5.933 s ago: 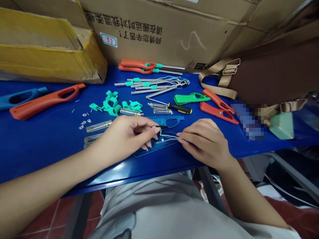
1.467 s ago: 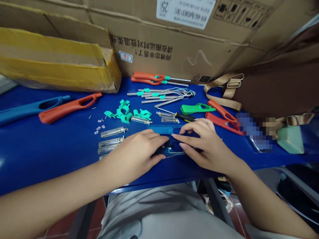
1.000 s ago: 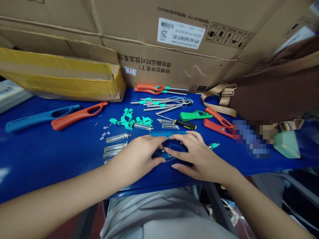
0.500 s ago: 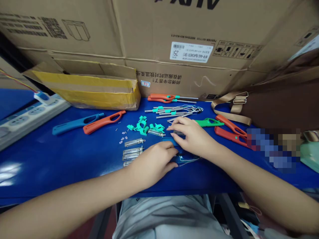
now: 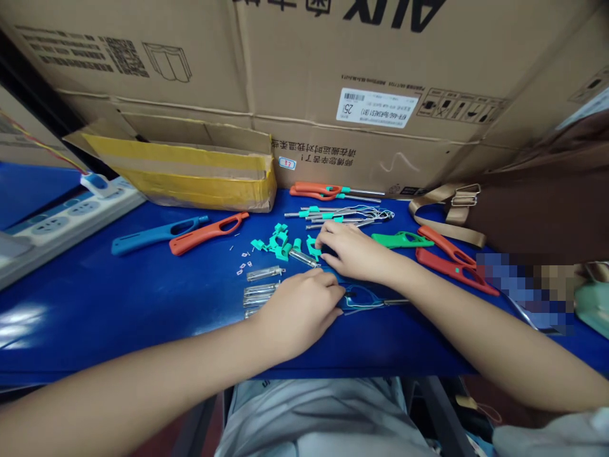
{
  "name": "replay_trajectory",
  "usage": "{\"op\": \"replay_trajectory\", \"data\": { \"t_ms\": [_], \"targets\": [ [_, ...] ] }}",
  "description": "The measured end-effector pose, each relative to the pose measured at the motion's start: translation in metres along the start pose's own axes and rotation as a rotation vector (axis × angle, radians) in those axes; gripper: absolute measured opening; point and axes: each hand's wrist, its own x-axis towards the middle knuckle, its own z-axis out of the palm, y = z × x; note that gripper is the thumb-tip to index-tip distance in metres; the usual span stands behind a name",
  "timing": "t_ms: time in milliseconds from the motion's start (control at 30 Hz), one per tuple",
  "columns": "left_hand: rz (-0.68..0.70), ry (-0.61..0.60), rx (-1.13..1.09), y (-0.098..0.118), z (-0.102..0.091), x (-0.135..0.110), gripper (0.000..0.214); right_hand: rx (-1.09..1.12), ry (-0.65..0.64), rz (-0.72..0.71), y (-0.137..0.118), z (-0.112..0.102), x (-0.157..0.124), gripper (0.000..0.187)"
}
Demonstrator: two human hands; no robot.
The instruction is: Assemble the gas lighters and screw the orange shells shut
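Observation:
My left hand [image 5: 302, 304] is closed around a blue lighter shell [image 5: 365, 293] that lies on the table, with white wire and a metal tube in it; the gripped end is hidden. Just above, my right hand [image 5: 352, 251] has its fingers apart, fingertips at a small teal plastic part [image 5: 313, 246]. More teal parts [image 5: 280, 240] are heaped to the left. One clear lighter fuel tank [image 5: 304, 257] lies near my right fingertips. Several other clear tanks [image 5: 261, 289] lie left of my left hand, partly covered by it.
Metal tubes with wires [image 5: 340, 214] and orange lighters [image 5: 316, 190] lie at the back. A blue shell [image 5: 157, 235] and an orange shell [image 5: 207, 235] are at left, green [image 5: 402, 240] and red shells [image 5: 451, 268] at right. A yellow-taped box [image 5: 185, 178] and power strip [image 5: 61, 219] stand behind.
My right hand has shifted slightly left and back, from over the blue shell to the teal parts. More of the blue shell shows. The whole view has shifted a little.

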Motion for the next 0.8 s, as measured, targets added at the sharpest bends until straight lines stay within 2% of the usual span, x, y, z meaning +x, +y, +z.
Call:
{"op": "replay_trajectory", "data": {
  "t_ms": [167, 367, 433, 567, 633, 700, 800],
  "targets": [
    [-0.015, 0.019, -0.006, -0.002, -0.002, 0.002, 0.019, 0.043, 0.053, 0.016, 0.005, -0.007, -0.016, 0.014],
    [-0.015, 0.053, 0.029, -0.007, -0.003, 0.006, 0.022, 0.472, 0.19, -0.029, 0.025, -0.012, -0.043, 0.008],
    [-0.018, 0.059, 0.027, -0.01, -0.004, 0.008, 0.022, 0.585, 0.184, 0.006, 0.03, -0.01, -0.051, 0.01],
    [-0.04, 0.069, -0.041, -0.013, -0.006, 0.011, 0.025, 0.807, 0.142, 0.172, 0.033, -0.007, -0.061, 0.021],
    [-0.064, 0.146, -0.138, -0.014, -0.006, 0.011, 0.035, 0.917, 0.133, 0.219, 0.032, -0.008, -0.063, 0.027],
    [-0.098, 0.283, -0.26, -0.014, -0.006, 0.012, 0.046, 1.032, 0.14, 0.226, 0.03, -0.009, -0.064, 0.032],
    [-0.087, 0.468, -0.344, -0.014, -0.009, 0.013, 0.05, 1.216, 0.134, 0.2, 0.026, -0.01, -0.064, 0.032]
  ]
}}
